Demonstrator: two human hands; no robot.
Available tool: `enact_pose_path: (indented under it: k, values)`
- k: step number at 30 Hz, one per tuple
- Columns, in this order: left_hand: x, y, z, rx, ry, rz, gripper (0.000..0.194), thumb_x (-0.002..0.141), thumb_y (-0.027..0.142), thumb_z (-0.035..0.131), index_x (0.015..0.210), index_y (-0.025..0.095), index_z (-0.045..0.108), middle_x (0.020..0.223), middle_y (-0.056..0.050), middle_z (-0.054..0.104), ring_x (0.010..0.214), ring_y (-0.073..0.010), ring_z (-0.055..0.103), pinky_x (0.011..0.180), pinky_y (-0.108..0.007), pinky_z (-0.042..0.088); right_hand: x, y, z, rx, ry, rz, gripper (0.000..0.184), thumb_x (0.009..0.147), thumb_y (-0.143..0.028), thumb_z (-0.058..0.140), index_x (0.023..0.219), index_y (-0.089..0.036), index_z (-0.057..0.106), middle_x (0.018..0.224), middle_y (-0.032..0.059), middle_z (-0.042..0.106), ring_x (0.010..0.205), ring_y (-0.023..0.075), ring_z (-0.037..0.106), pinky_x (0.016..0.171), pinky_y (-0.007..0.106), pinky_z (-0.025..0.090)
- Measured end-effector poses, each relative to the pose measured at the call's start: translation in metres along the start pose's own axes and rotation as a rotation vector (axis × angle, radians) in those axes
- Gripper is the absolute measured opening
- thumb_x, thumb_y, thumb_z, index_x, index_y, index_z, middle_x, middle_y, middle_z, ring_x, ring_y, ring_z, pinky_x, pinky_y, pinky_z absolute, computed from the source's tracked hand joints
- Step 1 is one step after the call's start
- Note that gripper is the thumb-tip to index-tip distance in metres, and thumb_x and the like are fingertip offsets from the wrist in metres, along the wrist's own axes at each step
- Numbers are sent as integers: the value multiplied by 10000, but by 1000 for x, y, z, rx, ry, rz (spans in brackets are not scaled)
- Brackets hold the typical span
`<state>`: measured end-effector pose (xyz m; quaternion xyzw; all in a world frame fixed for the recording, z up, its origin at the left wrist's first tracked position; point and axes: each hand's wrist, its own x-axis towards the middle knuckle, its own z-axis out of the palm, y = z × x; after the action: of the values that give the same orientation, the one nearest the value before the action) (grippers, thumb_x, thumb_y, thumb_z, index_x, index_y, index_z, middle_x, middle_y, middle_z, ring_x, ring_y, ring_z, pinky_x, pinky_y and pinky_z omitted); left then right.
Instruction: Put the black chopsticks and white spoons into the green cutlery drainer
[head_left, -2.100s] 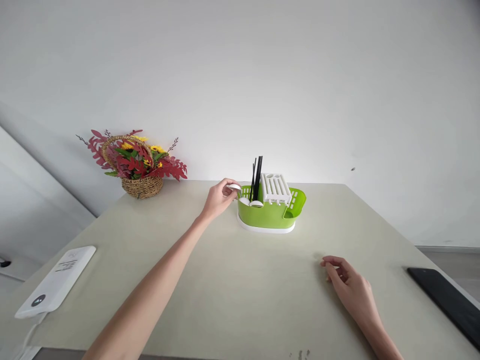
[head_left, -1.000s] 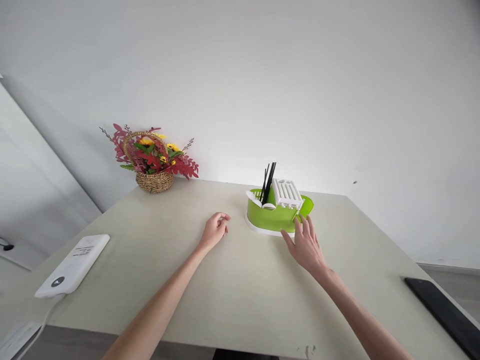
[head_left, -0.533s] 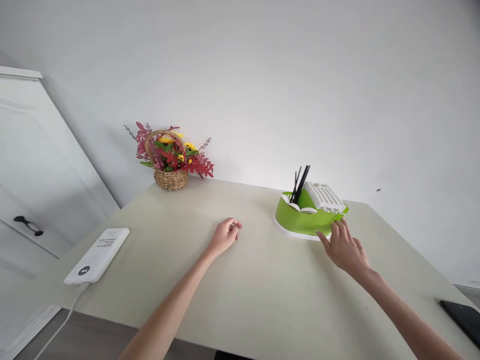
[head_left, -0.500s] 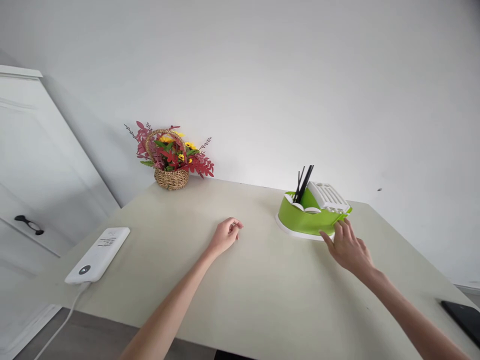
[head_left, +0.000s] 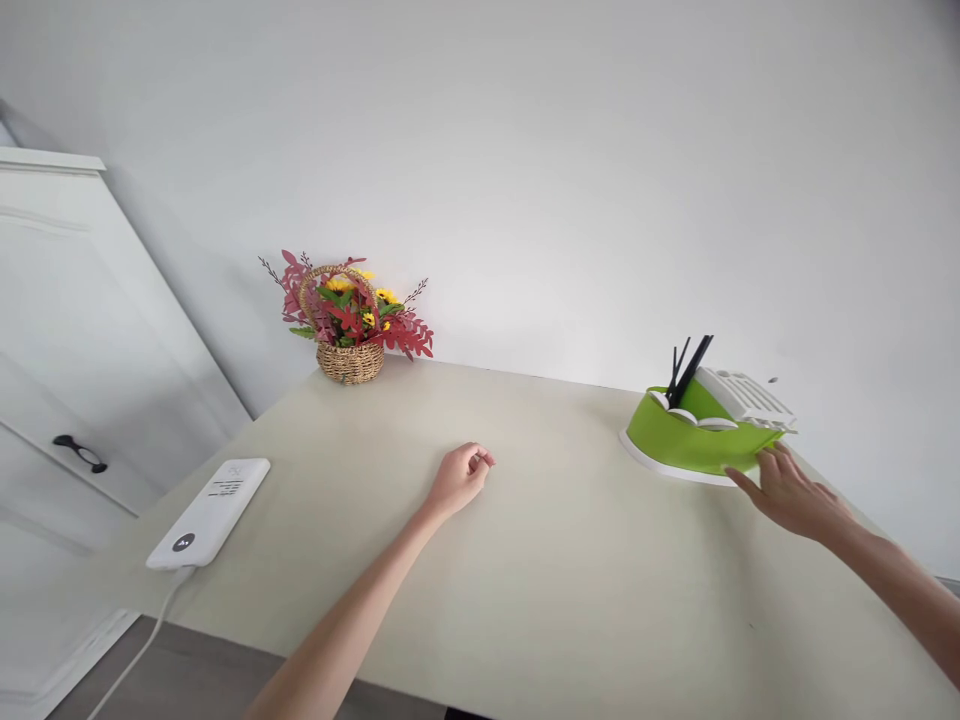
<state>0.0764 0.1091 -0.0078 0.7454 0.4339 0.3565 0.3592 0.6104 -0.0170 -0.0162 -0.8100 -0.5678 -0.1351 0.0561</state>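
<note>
On the right of the table stands a green and white utensil holder [head_left: 686, 440], upright, with a slotted white top and several thin black sticks poking up at its left. My right hand [head_left: 799, 495] is at its right end, fingers on the far side of the corner and thumb against the near wall. The palm side and the exact hold are partly hidden. My left hand [head_left: 459, 478] rests on the table near the middle, fingers curled in loosely, with nothing visible in them. A wide gap separates it from the holder.
A wicker basket [head_left: 350, 362] of artificial flowers stands against the wall at the back left. Nearer on the left lies a white device [head_left: 210, 512] with a cable [head_left: 142, 645] running off the table edge. A white cabinet [head_left: 97, 340] stands beyond the left edge.
The utensil holder has slid right along the table with my right hand on it. My left hand stays in nearly the same place. The black phone at the right has left the view.
</note>
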Motion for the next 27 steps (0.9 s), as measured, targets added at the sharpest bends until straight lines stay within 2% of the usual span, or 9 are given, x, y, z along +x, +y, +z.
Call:
enact_pose_path:
  k: [3, 6, 10, 13, 16, 18, 21, 24, 27]
  values:
    - [1, 1, 1, 38, 14, 12, 184, 830, 201, 513, 843, 190, 695, 670, 15, 651, 570, -122, 582, 567, -223, 428, -2, 10, -1, 13, -13, -12, 733, 1030, -582, 188, 1449, -41, 450, 1540, 268, 447, 1522, 271, 308, 997, 419, 494]
    - [1, 2, 0, 26, 30, 16, 181, 833, 223, 519, 844, 190, 697, 666, 12, 647, 580, -131, 581, 567, -227, 427, -18, 5, 0, 29, 27, 28, 828, 1023, -586, 205, 1587, 17, 249, 1658, 295, 255, 1581, 311, 154, 1022, 481, 464]
    - [-1, 2, -1, 1, 32, 17, 176, 824, 238, 524, 838, 190, 693, 707, 3, 666, 594, -133, 583, 575, -230, 427, -56, -17, 6, 105, 50, 86, 882, 1004, -623, 211, 1650, -30, 118, 1726, 213, 125, 1589, 352, 134, 1074, 545, 450]
    - [-4, 4, -3, -14, 34, 17, 171, 820, 246, 523, 832, 190, 685, 715, 2, 666, 599, -132, 585, 580, -230, 425, -85, -33, 15, 192, 13, 97, 898, 990, -665, 225, 1654, -67, 136, 1727, 197, 146, 1587, 360, 156, 1153, 561, 398]
    - [-9, 9, -5, -10, 46, 4, 172, 826, 259, 523, 834, 190, 680, 707, 3, 662, 602, -134, 585, 586, -234, 424, -112, -47, 25, 292, -64, 107, 886, 989, -687, 206, 1640, -86, 218, 1717, 181, 207, 1589, 335, 166, 1219, 540, 323]
    - [-15, 14, -7, -1, 53, -12, 178, 839, 273, 522, 838, 191, 680, 667, 12, 642, 590, -137, 575, 585, -237, 423, -128, -55, 28, 327, -110, 91, 850, 999, -676, 182, 1632, -118, 273, 1712, 138, 249, 1589, 303, 181, 1262, 522, 245]
    - [-28, 21, -11, -1, 42, -13, 189, 860, 285, 510, 833, 193, 674, 664, 9, 642, 588, -142, 584, 588, -243, 437, -148, -64, 24, 328, -112, 26, 790, 1018, -649, 173, 1642, -178, 284, 1714, 53, 259, 1590, 234, 187, 1299, 478, 153]
    - [-45, 25, -15, 15, 23, 16, 179, 870, 279, 512, 832, 198, 667, 751, -15, 688, 641, -156, 630, 612, -255, 470, -158, -69, 14, 327, -85, 10, 770, 1027, -639, 180, 1646, -195, 286, 1708, 21, 271, 1586, 201, 203, 1307, 451, 149]
    - [-68, 26, -20, 108, 80, 51, 189, 902, 265, 488, 833, 209, 654, 853, -42, 726, 737, -186, 676, 682, -293, 521, -159, -73, 7, 330, -75, 55, 760, 1027, -639, 191, 1635, -203, 323, 1700, 15, 291, 1577, 202, 235, 1306, 457, 173]
